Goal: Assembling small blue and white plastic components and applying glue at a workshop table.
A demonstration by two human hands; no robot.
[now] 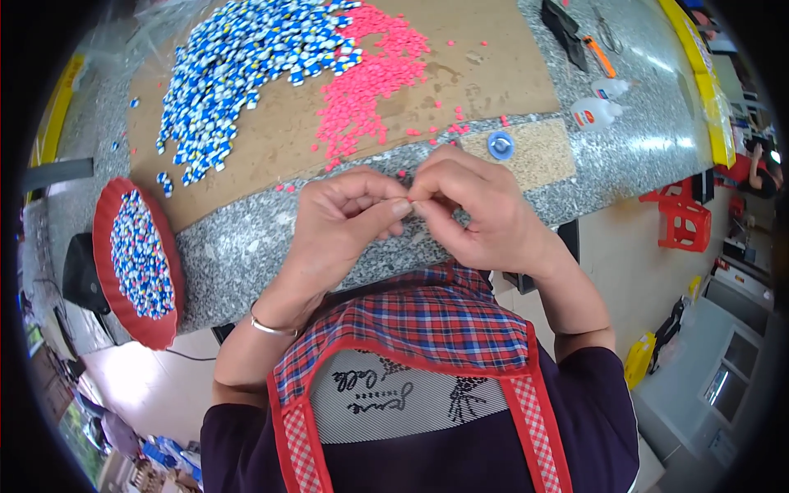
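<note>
My left hand (341,218) and my right hand (472,205) meet fingertip to fingertip over the front edge of a grey speckled stone table (238,246). Between the fingertips they pinch a tiny piece with a bit of pink showing; its shape is too small to make out. Just beyond the hands lies a heap of small pink pieces (370,78) on a brown cardboard sheet (279,140). A larger heap of small blue-and-white pieces (246,57) lies to its left.
A red bowl (111,283) full of blue-and-white pieces sits at the table's left end. A small blue round cap (500,145) lies right of the hands. White glue bottles (596,111), an orange-handled tool (600,56) and a black object stand far right. Red stools (682,218) are on the floor.
</note>
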